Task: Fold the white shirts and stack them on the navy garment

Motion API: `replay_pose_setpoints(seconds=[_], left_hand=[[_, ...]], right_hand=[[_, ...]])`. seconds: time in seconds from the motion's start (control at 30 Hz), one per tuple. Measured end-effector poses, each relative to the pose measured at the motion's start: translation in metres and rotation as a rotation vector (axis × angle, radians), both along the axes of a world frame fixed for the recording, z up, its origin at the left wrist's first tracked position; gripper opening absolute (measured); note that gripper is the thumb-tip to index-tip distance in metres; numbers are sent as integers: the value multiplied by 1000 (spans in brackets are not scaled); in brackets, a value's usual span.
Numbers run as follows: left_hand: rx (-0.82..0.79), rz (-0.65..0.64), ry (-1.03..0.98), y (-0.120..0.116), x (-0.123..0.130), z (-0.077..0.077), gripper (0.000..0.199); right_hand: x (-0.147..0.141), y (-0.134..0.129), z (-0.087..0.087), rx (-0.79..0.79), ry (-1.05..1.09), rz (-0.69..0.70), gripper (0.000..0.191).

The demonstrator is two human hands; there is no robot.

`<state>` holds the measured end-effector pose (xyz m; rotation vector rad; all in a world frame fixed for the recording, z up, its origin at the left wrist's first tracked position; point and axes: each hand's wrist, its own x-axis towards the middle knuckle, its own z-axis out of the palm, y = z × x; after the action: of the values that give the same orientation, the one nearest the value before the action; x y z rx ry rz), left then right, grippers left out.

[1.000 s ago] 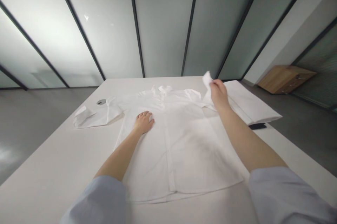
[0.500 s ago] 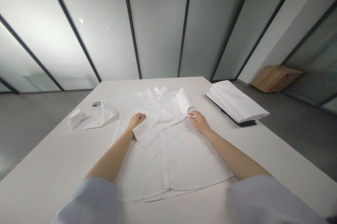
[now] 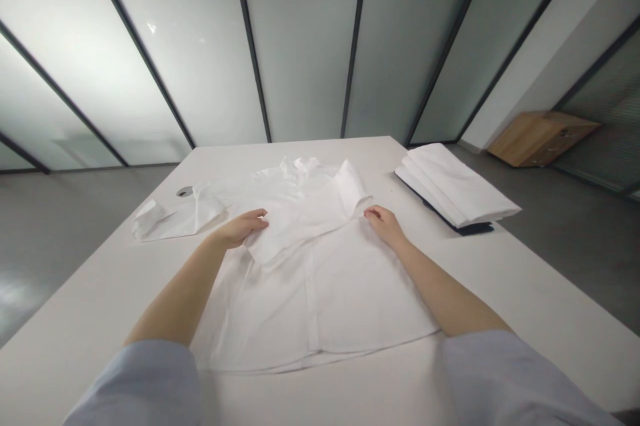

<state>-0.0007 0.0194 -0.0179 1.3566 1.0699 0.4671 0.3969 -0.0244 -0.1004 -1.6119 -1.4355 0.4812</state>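
A white button-up shirt (image 3: pixel 345 299) lies spread on the table, front side up, its collar at the far end. One sleeve (image 3: pixel 295 229) is laid across the front, its cuff end toward the left. Beside that cuff end is my left hand (image 3: pixel 244 227), thumb and fingers apart around the cloth's edge. My right hand (image 3: pixel 386 225) has its fingers curled in a pinch at the shirt's right edge, just below the folded shoulder. The other sleeve (image 3: pixel 175 223) stretches out to the left, bent and creased.
On the right of the white table (image 3: pixel 530 306) rests a folded white cloth stack (image 3: pixel 457 183) on a dark flat board (image 3: pixel 475 229). A round grommet (image 3: pixel 185 191) is set in the tabletop at left. Beyond are frosted panels and a wooden cabinet (image 3: pixel 543 138).
My left hand has moved left off the shirt front and its fingers have spread. The shirt's left side has shifted outward. My right hand stays near the same edge.
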Motion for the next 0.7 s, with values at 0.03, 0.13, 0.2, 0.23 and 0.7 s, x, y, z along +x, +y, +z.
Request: replay_pose_setpoints(seconds=[0.03,0.13,0.2,0.23,0.7], left_hand=[[-23,18,-18,-3,-5,0,49],[-56,10,47,-12,-22,-4,59],[-68,-10,133,-17,-34,-9,69],[-73,-22,163,-19,-40,-10,76],[86,-258,393,-9,-65,-8,63]], right_hand=[[0,0,1,-1,-1,5,25],[-2,-2,3,-7,-7,17,24],[-3,-2,4,-15,-13,21,24],[-3,-3,5,-16,-18,22,23],[0,-2,-2,-8,-72,37,24]])
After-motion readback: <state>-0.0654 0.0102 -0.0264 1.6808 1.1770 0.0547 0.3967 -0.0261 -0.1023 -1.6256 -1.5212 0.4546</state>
